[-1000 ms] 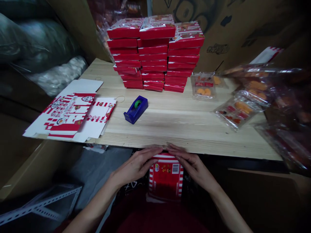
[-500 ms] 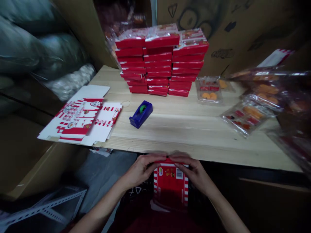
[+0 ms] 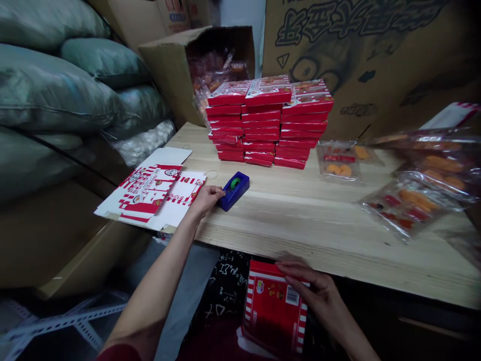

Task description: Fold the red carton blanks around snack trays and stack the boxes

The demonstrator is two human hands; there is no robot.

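My left hand (image 3: 209,199) reaches to the blue tape dispenser (image 3: 237,191), its thumb and fingers pinched at the cutter end, where the free end of the tape is. The clear strip itself is too small to make out. A green roll (image 3: 235,183) sits inside the dispenser. With my right hand (image 3: 310,283) I grip the upper right edge of a red cardboard box (image 3: 276,311) with white stripes and a barcode. The box rests over my lap, below the table edge, and a white flap shows at its lower end.
Stacked red boxes (image 3: 263,118) stand at the back of the wooden table (image 3: 296,215). Flat printed cartons (image 3: 150,193) lie at the left. Clear packs of toy food (image 3: 402,205) lie at the right. Behind are an open carton (image 3: 165,60) and large sacks (image 3: 48,90).
My left hand has left the red box and moved up and left to the tape dispenser. My right hand still holds the box, which is now slightly tilted. The view has shifted.
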